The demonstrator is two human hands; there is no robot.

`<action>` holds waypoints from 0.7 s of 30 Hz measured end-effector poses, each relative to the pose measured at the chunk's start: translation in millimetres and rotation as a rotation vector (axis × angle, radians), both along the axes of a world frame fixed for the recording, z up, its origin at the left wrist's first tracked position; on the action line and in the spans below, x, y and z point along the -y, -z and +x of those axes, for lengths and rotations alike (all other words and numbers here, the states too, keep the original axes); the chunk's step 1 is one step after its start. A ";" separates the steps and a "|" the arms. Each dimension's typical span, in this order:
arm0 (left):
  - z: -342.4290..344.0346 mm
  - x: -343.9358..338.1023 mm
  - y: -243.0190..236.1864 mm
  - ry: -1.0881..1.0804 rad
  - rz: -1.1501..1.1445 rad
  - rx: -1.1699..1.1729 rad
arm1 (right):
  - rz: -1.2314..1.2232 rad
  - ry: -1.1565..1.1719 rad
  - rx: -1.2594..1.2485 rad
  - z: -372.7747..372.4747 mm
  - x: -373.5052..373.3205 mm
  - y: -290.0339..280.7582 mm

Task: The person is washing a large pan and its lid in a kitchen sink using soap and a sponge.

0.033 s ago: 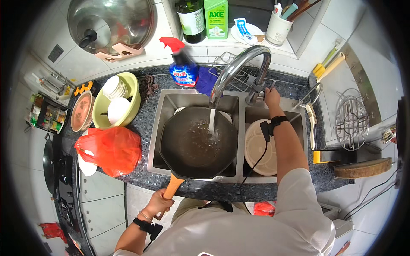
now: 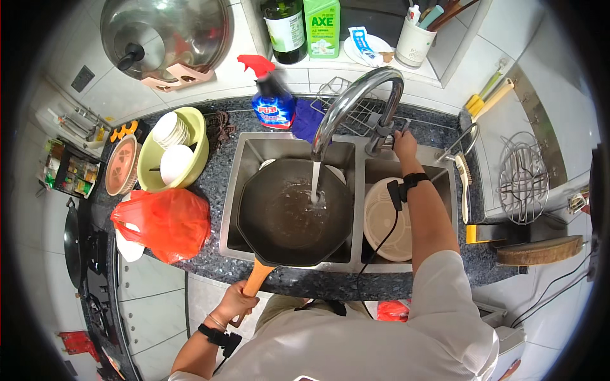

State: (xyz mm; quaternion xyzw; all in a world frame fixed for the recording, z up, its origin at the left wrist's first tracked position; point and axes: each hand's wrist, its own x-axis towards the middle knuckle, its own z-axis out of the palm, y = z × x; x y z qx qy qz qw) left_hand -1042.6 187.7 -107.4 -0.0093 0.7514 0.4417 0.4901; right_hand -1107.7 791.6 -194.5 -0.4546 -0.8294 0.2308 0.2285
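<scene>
Sitting in the left basin of the steel sink (image 2: 236, 190), nearly filling it: a wide dark wok (image 2: 289, 216), rim close to the basin walls, its wooden handle (image 2: 259, 278) sticking out over the front edge of the speckled worktop (image 2: 210, 171). Gripping the end of that handle: the left hand (image 2: 236, 303), fingers wrapped fully around the wood, closed tight. Reaching over the right basin: the right hand (image 2: 404, 145), resting on the lever at the base of the curved tap (image 2: 356, 101); fingers curled about it, though how firmly cannot be told. Pouring from the spout into the wok: a thin stream of water (image 2: 315, 181), pooling and splashing in the bowl.

Likely handling heavy and getting heavier while filling; rigid metal, no give, wet and probably slick inside. Sloshing water probably shifting the load toward the far side on any tilt, pulling hard on a single-handed hold. Best holding on the dry wooden grip, close to the bowl for leverage, with a second hand under the far rim for lifting.

Lying in the right basin: a pale round dish (image 2: 384, 222). Standing beside the sink on the left: a red plastic bag (image 2: 166, 222), a yellow-green bowl (image 2: 197, 136) with white dishes, and a blue spray bottle (image 2: 272, 105).
</scene>
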 end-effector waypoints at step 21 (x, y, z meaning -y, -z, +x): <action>-22.4 7.0 3.3 0.149 -0.096 -0.395 | -1.543 -0.444 -0.476 -10.2 248.2 -31.5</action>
